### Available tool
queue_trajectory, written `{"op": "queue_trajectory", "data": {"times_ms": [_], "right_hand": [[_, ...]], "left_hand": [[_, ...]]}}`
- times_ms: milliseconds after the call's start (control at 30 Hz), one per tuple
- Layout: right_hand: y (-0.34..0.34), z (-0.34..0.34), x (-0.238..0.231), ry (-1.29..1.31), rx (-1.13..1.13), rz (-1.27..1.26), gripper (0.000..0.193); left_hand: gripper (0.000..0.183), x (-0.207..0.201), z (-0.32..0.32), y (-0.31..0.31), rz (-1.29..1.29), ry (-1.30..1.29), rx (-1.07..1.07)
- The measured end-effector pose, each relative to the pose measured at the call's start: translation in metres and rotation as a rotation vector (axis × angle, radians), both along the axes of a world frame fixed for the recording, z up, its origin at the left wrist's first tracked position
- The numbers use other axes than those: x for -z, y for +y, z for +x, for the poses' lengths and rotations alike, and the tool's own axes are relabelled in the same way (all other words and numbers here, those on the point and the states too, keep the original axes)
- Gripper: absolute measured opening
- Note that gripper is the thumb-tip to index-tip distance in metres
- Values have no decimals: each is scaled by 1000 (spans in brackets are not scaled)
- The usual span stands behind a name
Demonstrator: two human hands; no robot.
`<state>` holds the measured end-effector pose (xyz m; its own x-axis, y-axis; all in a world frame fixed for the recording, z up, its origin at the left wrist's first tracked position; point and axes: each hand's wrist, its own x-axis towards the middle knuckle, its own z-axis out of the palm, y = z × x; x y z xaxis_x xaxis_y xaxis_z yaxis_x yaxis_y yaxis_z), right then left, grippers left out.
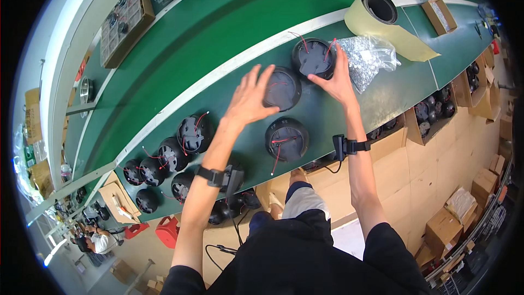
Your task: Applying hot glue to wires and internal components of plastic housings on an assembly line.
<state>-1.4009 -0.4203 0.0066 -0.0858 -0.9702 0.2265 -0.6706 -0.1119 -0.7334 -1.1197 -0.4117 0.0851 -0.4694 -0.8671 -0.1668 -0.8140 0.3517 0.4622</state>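
Note:
My left hand [248,97] curls its thumb and fingers round the left side of a black round housing [284,90] lying on the green bench. Just beyond it to the right, my right hand [338,76] grips the right rim of another black round housing [313,59], with thin red wires rising from its grey inner face. A third black round housing [286,139], a red wire trailing from it, sits nearer to me, touched by neither hand. Against the right-hand housing lies a clear plastic bag [365,60] of small silvery parts.
More black housings [172,154] stand in rows at the left of the bench. A roll of yellowish sheet [355,16] is at the far right, beyond the bag. A green conveyor belt [218,33] runs behind. Cardboard boxes [431,114] of black parts line the bench's near right side.

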Motion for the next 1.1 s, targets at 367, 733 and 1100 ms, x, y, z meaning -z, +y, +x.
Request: {"op": "queue_trajectory", "data": {"times_ms": [367, 733, 1100], "right_hand": [[-50, 9, 6, 157, -91, 106, 121], [178, -39, -79, -549, -577, 592, 129], [403, 313, 39, -184, -1045, 1735, 123]], "left_hand": [[129, -1, -17, 21, 60, 43, -255], [144, -70, 265, 405, 934, 628, -391], [147, 243, 364, 646, 665, 48, -1683]]}}
